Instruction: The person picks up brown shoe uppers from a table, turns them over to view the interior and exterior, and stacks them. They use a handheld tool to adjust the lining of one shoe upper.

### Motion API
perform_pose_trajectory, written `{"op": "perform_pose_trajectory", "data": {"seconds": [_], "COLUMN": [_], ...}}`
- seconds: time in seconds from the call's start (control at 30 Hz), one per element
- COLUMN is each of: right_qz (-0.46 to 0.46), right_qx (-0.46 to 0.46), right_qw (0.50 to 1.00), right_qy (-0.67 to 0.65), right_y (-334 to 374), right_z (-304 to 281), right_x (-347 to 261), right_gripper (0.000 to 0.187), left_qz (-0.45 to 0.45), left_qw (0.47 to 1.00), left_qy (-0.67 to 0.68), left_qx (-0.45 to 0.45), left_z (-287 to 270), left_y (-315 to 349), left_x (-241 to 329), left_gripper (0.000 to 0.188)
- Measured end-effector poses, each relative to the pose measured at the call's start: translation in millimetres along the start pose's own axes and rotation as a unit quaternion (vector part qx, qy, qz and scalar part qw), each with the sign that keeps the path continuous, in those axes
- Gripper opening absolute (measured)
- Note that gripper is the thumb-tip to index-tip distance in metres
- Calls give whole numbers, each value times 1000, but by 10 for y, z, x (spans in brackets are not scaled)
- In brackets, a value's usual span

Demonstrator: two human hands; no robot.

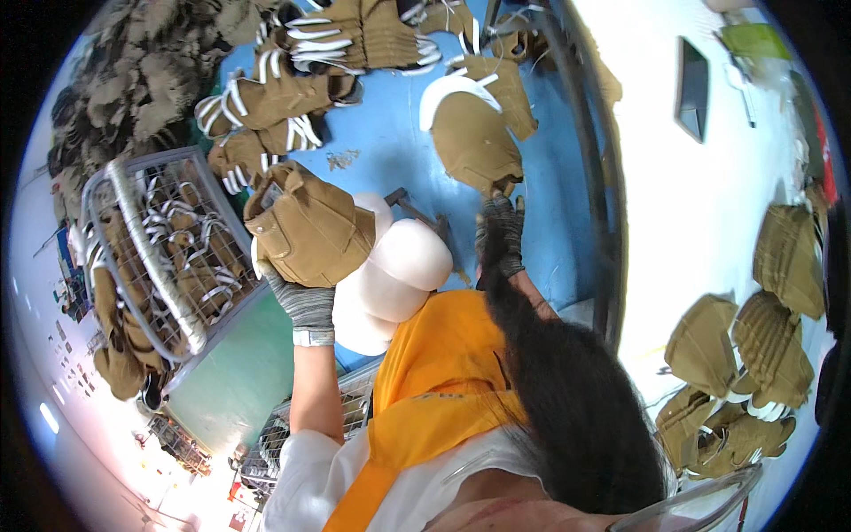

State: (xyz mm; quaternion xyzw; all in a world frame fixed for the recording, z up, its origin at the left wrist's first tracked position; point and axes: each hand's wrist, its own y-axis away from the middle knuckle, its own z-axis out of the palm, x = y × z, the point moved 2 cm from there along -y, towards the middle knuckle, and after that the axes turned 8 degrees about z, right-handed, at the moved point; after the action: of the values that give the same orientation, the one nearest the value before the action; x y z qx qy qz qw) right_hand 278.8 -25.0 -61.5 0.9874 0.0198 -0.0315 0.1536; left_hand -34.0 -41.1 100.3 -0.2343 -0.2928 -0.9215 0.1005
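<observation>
Head view: your left hand (300,301) grips one brown cap (315,232), fingers partly hidden, beside at least two white rounded forms (412,257). Your right hand (503,232) closes on the end of one brown panel (470,142) above the blue table (381,133). Dark hair (567,381) obstructs your right forearm. One wire basket (152,257) stands farther left.

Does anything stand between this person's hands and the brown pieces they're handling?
Nothing visible does: the left hand holds the brown cap, and the right hand grips the near end of the white-edged brown piece. Dark hair merely hides part of the right forearm from the camera.
</observation>
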Motion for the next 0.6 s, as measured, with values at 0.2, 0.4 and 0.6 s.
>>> {"op": "perform_pose_trajectory", "data": {"seconds": [0.2,0.4,0.6], "right_qz": [-60,49,218], "right_qx": [95,131,441], "right_qw": [966,911,730], "right_qy": [-232,-389,-474], "right_y": [807,2259,3669], "right_z": [-1766,-2464,-3015], "right_x": [-263,75,1304], "right_gripper": [59,71,50], "left_qz": [16,-185,-329], "left_qw": [997,953,866], "left_qy": [-21,-50,-17], "left_qx": [-70,-236,-376], "left_z": [391,1437,2036], "left_y": [881,1236,1871], "left_x": [794,610,-66], "left_gripper": [72,71,72]}}
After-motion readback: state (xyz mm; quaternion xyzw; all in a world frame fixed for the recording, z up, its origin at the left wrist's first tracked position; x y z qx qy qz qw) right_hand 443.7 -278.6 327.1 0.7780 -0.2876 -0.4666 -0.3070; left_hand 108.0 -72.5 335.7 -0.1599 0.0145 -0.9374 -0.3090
